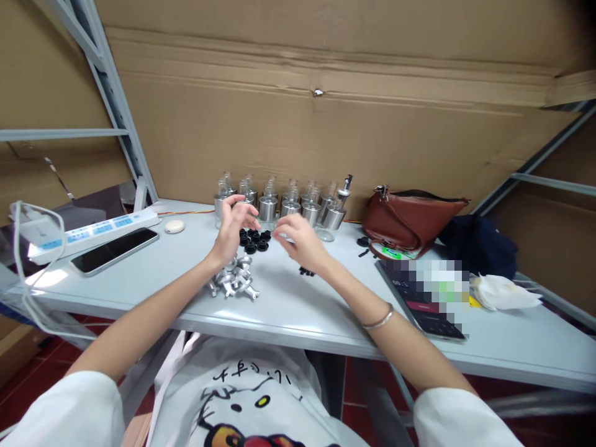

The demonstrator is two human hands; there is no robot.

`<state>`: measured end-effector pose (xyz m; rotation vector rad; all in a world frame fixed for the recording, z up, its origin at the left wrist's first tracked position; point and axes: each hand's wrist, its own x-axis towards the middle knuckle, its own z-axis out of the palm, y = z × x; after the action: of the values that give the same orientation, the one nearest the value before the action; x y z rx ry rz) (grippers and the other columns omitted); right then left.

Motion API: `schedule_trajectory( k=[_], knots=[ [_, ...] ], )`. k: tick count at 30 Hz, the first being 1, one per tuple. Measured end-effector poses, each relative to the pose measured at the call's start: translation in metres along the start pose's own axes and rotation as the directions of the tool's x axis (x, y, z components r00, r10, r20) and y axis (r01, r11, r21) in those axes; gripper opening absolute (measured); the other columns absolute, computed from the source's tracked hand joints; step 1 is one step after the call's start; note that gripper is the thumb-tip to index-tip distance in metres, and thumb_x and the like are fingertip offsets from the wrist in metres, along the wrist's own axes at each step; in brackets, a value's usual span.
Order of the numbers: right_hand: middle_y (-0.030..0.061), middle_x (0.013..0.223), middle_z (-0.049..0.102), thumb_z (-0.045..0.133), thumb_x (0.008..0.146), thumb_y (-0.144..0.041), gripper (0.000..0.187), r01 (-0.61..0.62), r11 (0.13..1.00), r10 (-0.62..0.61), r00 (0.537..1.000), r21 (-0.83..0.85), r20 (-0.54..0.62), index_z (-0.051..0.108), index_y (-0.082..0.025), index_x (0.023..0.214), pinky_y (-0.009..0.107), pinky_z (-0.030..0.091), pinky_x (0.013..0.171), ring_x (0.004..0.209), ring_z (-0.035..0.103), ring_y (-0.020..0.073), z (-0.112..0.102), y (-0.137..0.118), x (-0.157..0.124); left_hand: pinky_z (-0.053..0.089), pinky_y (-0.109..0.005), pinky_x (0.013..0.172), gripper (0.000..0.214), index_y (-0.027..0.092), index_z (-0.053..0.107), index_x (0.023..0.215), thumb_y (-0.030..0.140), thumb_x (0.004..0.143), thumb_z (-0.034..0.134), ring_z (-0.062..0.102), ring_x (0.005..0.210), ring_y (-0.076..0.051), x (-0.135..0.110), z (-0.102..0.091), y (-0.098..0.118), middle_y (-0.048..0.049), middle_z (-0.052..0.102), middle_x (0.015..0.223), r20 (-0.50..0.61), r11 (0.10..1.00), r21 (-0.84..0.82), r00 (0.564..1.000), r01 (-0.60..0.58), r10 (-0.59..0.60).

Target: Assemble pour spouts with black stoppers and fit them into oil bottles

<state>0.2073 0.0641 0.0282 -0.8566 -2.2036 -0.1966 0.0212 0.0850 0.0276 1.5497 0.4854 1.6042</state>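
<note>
My left hand [233, 226] hovers above the table with its fingers spread, and I see nothing in it. To its right is my right hand [300, 239], fingers bent and slightly apart, with no held thing visible. Between and below the hands sits a cluster of black round stoppers [254, 241]. Nearer me, by my left wrist, lies a pile of silver metal pourer spouts [235, 278]. Small black pieces [307, 271] lie below my right wrist. Behind the hands stand rows of glass bottles with metal sleeves [289, 208]; one bottle [334, 217] at the right end carries a pourer.
At left are a power strip [100, 233], a phone [115, 250] and a round white case [175, 226]. On the right are a brown leather bag [410, 217], a tablet [419, 301], dark cloth [479, 245] and white tissue [505, 292]. Cardboard [326, 136] walls the back.
</note>
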Motion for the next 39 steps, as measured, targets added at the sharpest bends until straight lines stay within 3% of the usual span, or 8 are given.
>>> schedule_trajectory(
  k=[4, 8, 20, 23, 26, 31, 35, 39],
  knots=[
    [0.0102, 0.109, 0.059, 0.043, 0.089, -0.01, 0.025, 0.025, 0.964, -0.105, 0.951, 0.264, 0.292, 0.064, -0.017, 0.099, 0.036, 0.044, 0.092, 0.103, 0.052, 0.0183, 0.026, -0.026, -0.006, 0.049, -0.025, 0.064, 0.04, 0.023, 0.034, 0.103, 0.053, 0.084, 0.05, 0.059, 0.06, -0.008, 0.0, 0.0, 0.001, 0.0033, 0.056, 0.085, 0.0, 1.0, 0.011, 1.0, -0.009, 0.009],
    [0.012, 0.114, 0.059, 0.04, 0.09, -0.008, 0.029, -0.062, 0.947, -0.074, 0.912, 0.315, 0.404, 0.062, -0.013, 0.108, 0.037, 0.043, 0.096, 0.107, 0.052, 0.0177, 0.033, -0.025, -0.012, 0.049, -0.026, 0.064, 0.037, 0.023, 0.035, 0.103, 0.051, 0.085, 0.05, 0.058, 0.059, -0.008, -0.001, 0.001, 0.002, 0.0034, 0.056, 0.085, 0.0, 1.0, 0.007, 1.0, -0.003, 0.003],
    [0.0066, 0.099, 0.06, 0.059, 0.076, -0.011, 0.015, -0.337, 0.829, 0.205, 0.926, 0.447, 0.317, 0.067, -0.017, 0.086, 0.035, 0.048, 0.086, 0.09, 0.06, 0.0159, 0.015, -0.014, -0.014, 0.047, -0.025, 0.066, 0.022, 0.021, 0.039, 0.103, 0.036, 0.089, 0.047, 0.057, 0.062, -0.009, -0.003, -0.003, 0.0, 0.0021, 0.054, 0.082, 0.165, 0.975, 0.203, 0.985, -0.09, 0.057],
    [0.0023, 0.086, 0.06, 0.067, 0.068, -0.019, 0.013, -0.467, 0.624, 0.397, 0.88, 0.626, 0.261, 0.06, -0.017, 0.079, 0.03, 0.052, 0.073, 0.078, 0.06, 0.0134, 0.008, -0.004, -0.012, 0.048, -0.029, 0.075, 0.015, 0.019, 0.048, 0.101, 0.024, 0.087, 0.049, 0.058, 0.081, -0.013, -0.005, -0.005, 0.0, -0.0034, 0.055, 0.093, 0.341, 0.833, 0.46, 0.927, -0.309, 0.156],
    [-0.0023, 0.075, 0.061, 0.075, 0.06, -0.024, 0.028, -0.529, 0.425, 0.487, 0.818, 0.735, 0.306, 0.054, -0.018, 0.077, 0.028, 0.051, 0.07, 0.07, 0.06, 0.0113, -0.001, 0.005, -0.01, 0.045, -0.034, 0.085, 0.017, 0.019, 0.054, 0.104, 0.021, 0.087, 0.05, 0.055, 0.097, -0.019, -0.007, -0.006, 0.001, -0.0078, 0.057, 0.102, 0.572, 0.596, 0.567, 0.793, -0.568, 0.212],
    [-0.0027, 0.074, 0.064, 0.077, 0.057, -0.023, 0.031, -0.578, 0.227, 0.461, 0.773, 0.784, 0.437, 0.057, -0.017, 0.08, 0.03, 0.051, 0.074, 0.069, 0.063, 0.0112, -0.01, 0.003, -0.009, 0.046, -0.034, 0.084, 0.019, 0.019, 0.056, 0.106, 0.028, 0.09, 0.05, 0.055, 0.095, -0.019, -0.009, -0.003, 0.003, -0.0083, 0.06, 0.101, 0.665, 0.465, 0.554, 0.703, -0.69, 0.253],
    [-0.001, 0.075, 0.065, 0.073, 0.063, -0.025, 0.028, -0.622, 0.331, 0.412, 0.772, 0.709, 0.484, 0.058, -0.017, 0.085, 0.028, 0.049, 0.069, 0.072, 0.064, 0.0131, -0.012, -0.001, -0.009, 0.045, -0.033, 0.082, 0.018, 0.018, 0.057, 0.098, 0.03, 0.092, 0.045, 0.055, 0.09, -0.018, -0.011, -0.001, 0.005, -0.0081, 0.061, 0.097, 0.679, 0.475, 0.551, 0.699, -0.686, 0.222],
    [0.0022, 0.074, 0.065, 0.063, 0.073, -0.032, 0.018, -0.567, 0.683, 0.357, 0.809, 0.46, 0.467, 0.063, -0.015, 0.079, 0.027, 0.046, 0.065, 0.068, 0.059, 0.0133, -0.02, 0.013, -0.011, 0.043, -0.033, 0.081, 0.019, 0.017, 0.056, 0.092, 0.031, 0.093, 0.044, 0.056, 0.09, -0.019, -0.013, 0.001, 0.008, -0.0085, 0.062, 0.094, 0.674, 0.493, 0.573, 0.718, -0.655, 0.17]
  ],
)
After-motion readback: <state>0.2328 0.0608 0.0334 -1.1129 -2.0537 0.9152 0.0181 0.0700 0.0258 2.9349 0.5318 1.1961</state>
